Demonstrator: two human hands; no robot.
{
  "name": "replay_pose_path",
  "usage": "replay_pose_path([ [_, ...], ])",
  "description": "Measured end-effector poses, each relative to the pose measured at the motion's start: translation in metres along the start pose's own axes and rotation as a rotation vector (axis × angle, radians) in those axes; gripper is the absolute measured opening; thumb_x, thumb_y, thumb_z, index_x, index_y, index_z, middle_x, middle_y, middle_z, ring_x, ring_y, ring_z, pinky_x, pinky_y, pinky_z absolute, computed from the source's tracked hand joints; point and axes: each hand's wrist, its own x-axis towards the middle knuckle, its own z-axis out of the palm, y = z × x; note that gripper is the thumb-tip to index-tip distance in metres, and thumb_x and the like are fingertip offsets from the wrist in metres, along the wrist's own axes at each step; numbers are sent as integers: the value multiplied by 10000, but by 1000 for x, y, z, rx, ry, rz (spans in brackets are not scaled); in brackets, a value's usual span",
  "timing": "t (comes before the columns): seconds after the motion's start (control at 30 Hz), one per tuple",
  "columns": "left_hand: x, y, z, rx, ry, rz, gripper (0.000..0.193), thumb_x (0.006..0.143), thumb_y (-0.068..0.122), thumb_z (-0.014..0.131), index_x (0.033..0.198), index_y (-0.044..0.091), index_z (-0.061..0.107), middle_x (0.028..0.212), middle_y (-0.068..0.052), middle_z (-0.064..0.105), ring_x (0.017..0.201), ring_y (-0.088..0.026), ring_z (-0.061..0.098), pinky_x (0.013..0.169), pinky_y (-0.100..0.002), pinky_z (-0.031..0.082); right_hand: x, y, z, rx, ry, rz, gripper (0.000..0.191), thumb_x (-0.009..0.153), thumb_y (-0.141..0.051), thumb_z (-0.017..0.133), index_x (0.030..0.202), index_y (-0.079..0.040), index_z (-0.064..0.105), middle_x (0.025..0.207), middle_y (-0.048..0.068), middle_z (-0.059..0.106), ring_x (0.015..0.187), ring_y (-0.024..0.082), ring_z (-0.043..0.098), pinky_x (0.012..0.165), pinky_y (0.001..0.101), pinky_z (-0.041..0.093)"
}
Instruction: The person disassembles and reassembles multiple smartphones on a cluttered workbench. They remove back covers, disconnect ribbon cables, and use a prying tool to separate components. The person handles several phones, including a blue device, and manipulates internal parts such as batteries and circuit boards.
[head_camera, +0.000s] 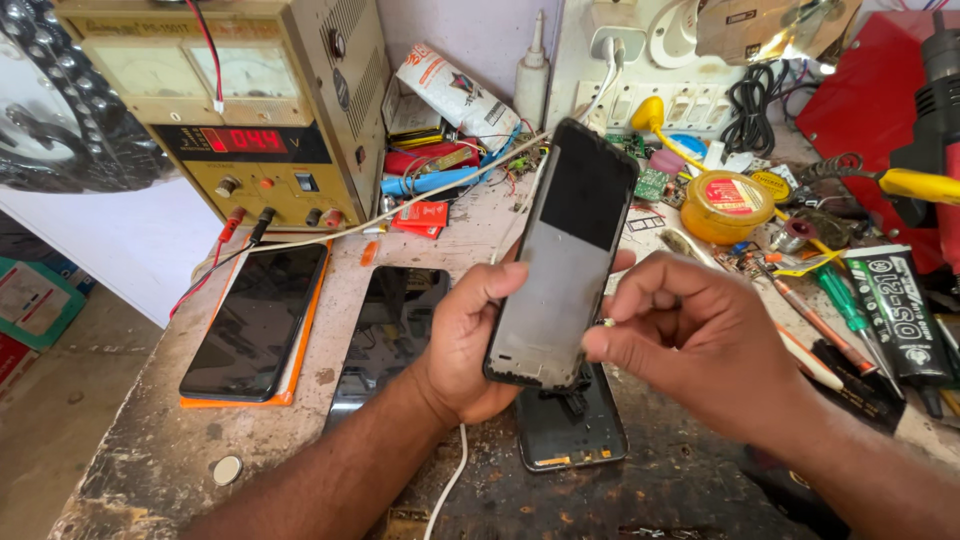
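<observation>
My left hand (468, 345) grips a black phone frame (565, 250), held upright and tilted, its bare inner side facing me. My right hand (685, 345) is beside the frame's lower right edge, with thumb and forefinger pinched on a tiny pale part (606, 322). Below the held frame a dark phone panel (572, 428) lies flat on the worn bench (300, 440).
A phone on an orange pad (258, 320) and a dark screen (392, 325) lie at left. A bench power supply (250, 100) stands behind them. A yellow round tin (728, 205), screwdrivers (840, 300), a black glue tube (900, 315) and cables crowd the right. A white cable (447, 490) runs forward.
</observation>
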Motion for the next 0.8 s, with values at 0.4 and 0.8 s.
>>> replay_pose_path([
  [0.4, -3, 12, 5, -87, -232, -183, 801, 1019, 387, 541, 1679, 17, 281, 1633, -267, 404, 1334, -354, 571, 1100, -525, 504, 19, -28, -17, -54, 325, -217, 497, 854, 27, 754, 1316, -48, 587, 1126, 46, 655, 976, 62, 647, 833, 224, 558],
  [0.8, 9, -5, 2, 555, 264, -175, 428, 916, 111, 701, 1326, 14, 626, 1082, -55, 728, 939, -114, 671, 854, -308, 555, 26, -30, -35, 94, 353, -95, 367, 930, 16, 709, 1291, 37, 648, 1028, 123, 739, 879, 140, 713, 732, 311, 614],
])
